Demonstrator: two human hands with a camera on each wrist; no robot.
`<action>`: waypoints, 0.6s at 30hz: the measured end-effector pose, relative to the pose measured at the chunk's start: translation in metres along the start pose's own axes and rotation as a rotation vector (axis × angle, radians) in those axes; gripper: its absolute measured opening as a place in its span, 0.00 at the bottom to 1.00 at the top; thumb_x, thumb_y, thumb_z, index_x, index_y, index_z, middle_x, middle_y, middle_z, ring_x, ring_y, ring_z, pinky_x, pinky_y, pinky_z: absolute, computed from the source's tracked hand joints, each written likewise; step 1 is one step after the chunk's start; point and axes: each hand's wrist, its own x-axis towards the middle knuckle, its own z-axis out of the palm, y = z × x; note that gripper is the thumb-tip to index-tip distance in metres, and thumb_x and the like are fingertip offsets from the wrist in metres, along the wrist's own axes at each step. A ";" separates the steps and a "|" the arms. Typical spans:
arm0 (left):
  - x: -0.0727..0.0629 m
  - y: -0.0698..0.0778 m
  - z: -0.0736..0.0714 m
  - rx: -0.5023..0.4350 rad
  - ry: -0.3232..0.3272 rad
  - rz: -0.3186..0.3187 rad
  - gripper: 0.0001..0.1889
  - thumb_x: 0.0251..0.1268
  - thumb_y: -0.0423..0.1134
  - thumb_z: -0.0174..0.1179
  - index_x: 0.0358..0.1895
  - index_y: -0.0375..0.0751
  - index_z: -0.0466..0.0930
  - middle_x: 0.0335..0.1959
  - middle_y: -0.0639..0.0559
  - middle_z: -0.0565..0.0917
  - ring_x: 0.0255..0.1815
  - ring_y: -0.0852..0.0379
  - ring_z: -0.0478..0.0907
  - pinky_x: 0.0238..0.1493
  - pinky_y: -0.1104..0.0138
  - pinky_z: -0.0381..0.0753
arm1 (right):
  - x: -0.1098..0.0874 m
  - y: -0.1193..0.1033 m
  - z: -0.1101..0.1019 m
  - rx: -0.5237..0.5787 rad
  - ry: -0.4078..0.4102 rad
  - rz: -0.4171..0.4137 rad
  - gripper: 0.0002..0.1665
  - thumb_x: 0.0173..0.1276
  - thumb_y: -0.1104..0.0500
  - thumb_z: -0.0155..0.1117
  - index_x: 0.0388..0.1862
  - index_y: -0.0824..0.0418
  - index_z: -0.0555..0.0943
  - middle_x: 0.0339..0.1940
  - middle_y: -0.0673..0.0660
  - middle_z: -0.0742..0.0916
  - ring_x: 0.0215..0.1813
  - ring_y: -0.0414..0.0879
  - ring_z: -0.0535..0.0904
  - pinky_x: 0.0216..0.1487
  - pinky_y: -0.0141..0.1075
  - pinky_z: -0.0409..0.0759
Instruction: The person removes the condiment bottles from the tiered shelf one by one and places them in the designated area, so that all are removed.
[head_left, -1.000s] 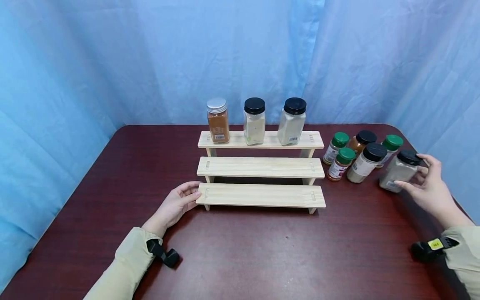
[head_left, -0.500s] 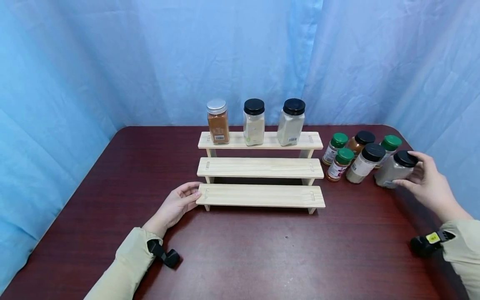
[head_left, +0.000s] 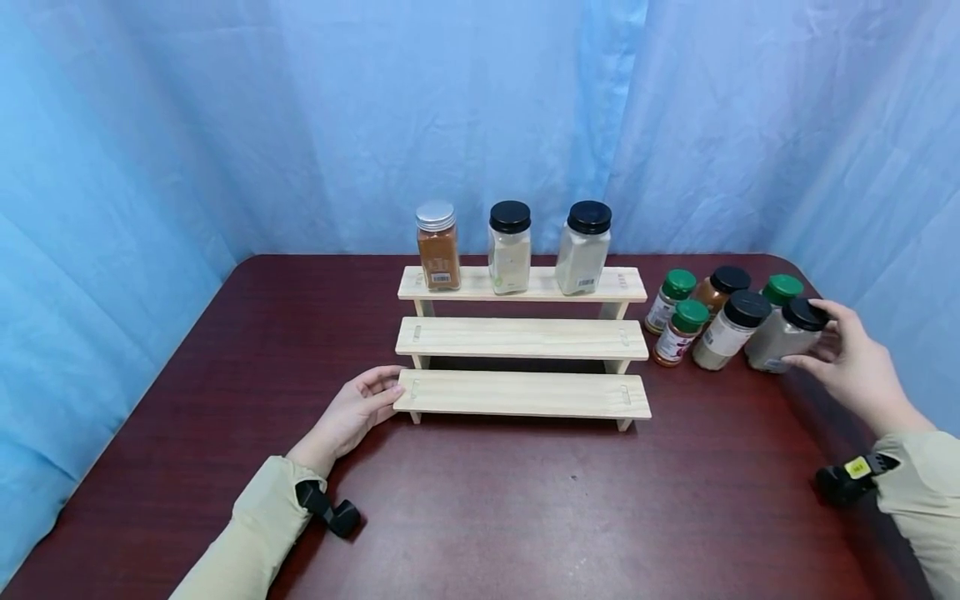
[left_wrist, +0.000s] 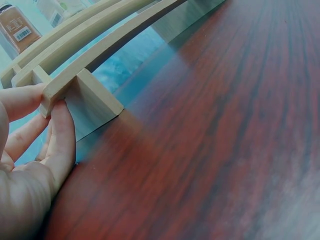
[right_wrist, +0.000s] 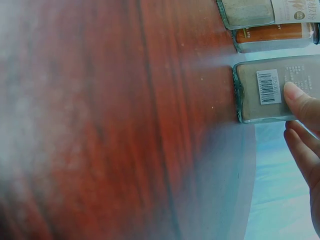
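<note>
My left hand (head_left: 355, 415) pinches the left end of the lowest board of a three-tier wooden rack (head_left: 521, 393). In the left wrist view, my thumb and a finger (left_wrist: 62, 132) sit on opposite faces of that board end. At the right side, my right hand (head_left: 855, 367) grips a square glass spice jar (head_left: 782, 342) with a black lid and greyish powder. Its barcode label (right_wrist: 269, 86) faces the right wrist camera, with my thumb beside it. The jar stands nearly upright on the table, close to the other jars.
On the top tier stand a brown-powder jar (head_left: 439, 257) with a silver lid and two black-lidded jars (head_left: 510, 258). Right of the rack cluster several jars, including a green-lidded one (head_left: 678, 333) and a white-labelled one (head_left: 726, 333). A blue curtain (head_left: 450, 108) hangs behind the table (head_left: 525, 517).
My right hand has shifted the black-lidded jar leftward, closer to the cluster, where it now partly covers a green-lidded jar. My left hand stays on the rack.
</note>
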 end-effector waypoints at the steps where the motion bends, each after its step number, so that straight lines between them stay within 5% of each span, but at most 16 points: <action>1: 0.000 0.000 0.000 0.001 0.002 0.000 0.19 0.68 0.26 0.50 0.60 0.29 0.63 0.35 0.58 0.76 0.36 0.67 0.77 0.40 0.74 0.79 | 0.001 0.003 0.001 0.002 -0.002 0.001 0.56 0.56 0.70 0.69 0.75 0.49 0.48 0.50 0.76 0.74 0.41 0.17 0.70 0.32 0.19 0.74; 3: 0.000 -0.001 0.000 -0.002 0.005 0.001 0.18 0.68 0.26 0.50 0.60 0.30 0.64 0.36 0.57 0.76 0.36 0.66 0.77 0.40 0.74 0.79 | 0.002 0.002 0.001 -0.002 -0.003 0.011 0.55 0.56 0.69 0.69 0.75 0.49 0.49 0.50 0.75 0.74 0.42 0.21 0.74 0.32 0.19 0.75; 5: 0.000 -0.001 0.000 -0.007 0.007 0.002 0.17 0.68 0.26 0.50 0.59 0.31 0.65 0.36 0.57 0.76 0.36 0.66 0.77 0.40 0.74 0.79 | 0.001 -0.003 -0.001 0.007 -0.012 0.015 0.55 0.55 0.71 0.69 0.75 0.54 0.49 0.50 0.77 0.73 0.45 0.46 0.83 0.31 0.25 0.78; 7: 0.000 -0.001 0.000 -0.010 0.008 0.002 0.17 0.68 0.26 0.50 0.59 0.32 0.65 0.36 0.57 0.76 0.36 0.66 0.77 0.40 0.74 0.79 | 0.001 -0.007 -0.003 0.021 -0.014 0.015 0.56 0.52 0.75 0.69 0.74 0.58 0.49 0.50 0.78 0.73 0.46 0.69 0.77 0.32 0.25 0.78; 10: 0.000 -0.001 0.000 -0.009 0.008 0.000 0.17 0.68 0.26 0.50 0.59 0.32 0.65 0.36 0.57 0.76 0.36 0.66 0.77 0.41 0.74 0.79 | 0.003 0.001 0.000 0.034 -0.015 0.005 0.57 0.52 0.77 0.69 0.74 0.56 0.49 0.51 0.77 0.73 0.44 0.40 0.82 0.29 0.10 0.67; 13: 0.000 -0.001 0.000 -0.003 0.010 -0.004 0.18 0.68 0.27 0.51 0.60 0.32 0.64 0.36 0.57 0.76 0.36 0.66 0.77 0.41 0.74 0.79 | 0.004 0.016 0.006 0.058 -0.013 -0.007 0.59 0.53 0.75 0.69 0.76 0.48 0.48 0.51 0.76 0.74 0.40 0.11 0.64 0.31 0.07 0.62; 14: 0.001 -0.001 0.000 -0.001 0.007 -0.004 0.18 0.68 0.27 0.51 0.60 0.31 0.64 0.36 0.57 0.76 0.36 0.66 0.77 0.41 0.74 0.79 | 0.005 0.020 0.008 0.058 -0.012 -0.009 0.60 0.53 0.75 0.69 0.76 0.46 0.47 0.52 0.76 0.74 0.40 0.07 0.55 0.31 0.07 0.62; 17: 0.001 -0.001 0.000 0.000 0.012 -0.006 0.18 0.68 0.28 0.52 0.60 0.33 0.64 0.37 0.57 0.76 0.36 0.66 0.77 0.41 0.74 0.79 | 0.006 0.030 0.010 0.060 -0.012 -0.026 0.61 0.53 0.74 0.70 0.76 0.44 0.46 0.51 0.75 0.74 0.40 0.07 0.55 0.31 0.07 0.63; 18: 0.001 0.000 0.001 -0.001 0.012 -0.006 0.18 0.68 0.28 0.52 0.59 0.34 0.65 0.37 0.56 0.76 0.36 0.66 0.77 0.41 0.74 0.79 | 0.007 0.031 0.010 0.062 -0.015 -0.028 0.61 0.53 0.73 0.70 0.76 0.45 0.47 0.50 0.76 0.74 0.41 0.10 0.62 0.31 0.10 0.68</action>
